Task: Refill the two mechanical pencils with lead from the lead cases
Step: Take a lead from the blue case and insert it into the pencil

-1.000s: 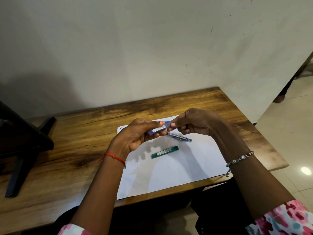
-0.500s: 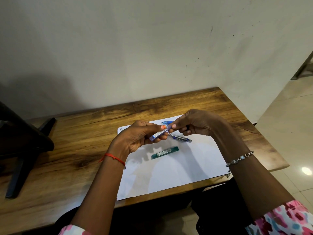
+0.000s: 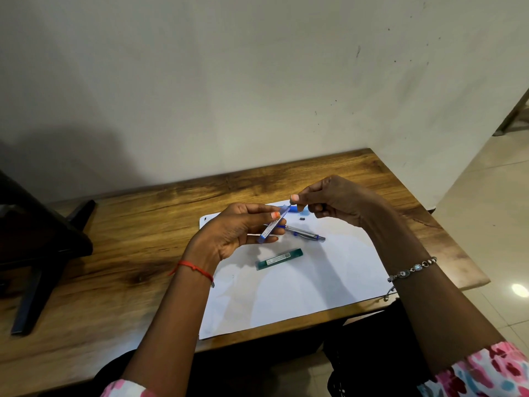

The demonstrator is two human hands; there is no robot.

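On the brown wooden table (image 3: 143,247) lies a white paper sheet (image 3: 315,282) carrying 1 green rectangular lead case (image 3: 279,259) and 1 clear blue-tipped mechanical pencil (image 3: 305,233). The left hand (image 3: 229,233) grips a blue-and-white lead case (image 3: 273,224), long axis pointing up-right. The right hand (image 3: 337,202), just beside that open end, pinches narrowly; whether it holds lead, I cannot tell.

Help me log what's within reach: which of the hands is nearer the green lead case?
Left. The left hand hovers just up-left of the green lead case; the right hand is higher and farther back.
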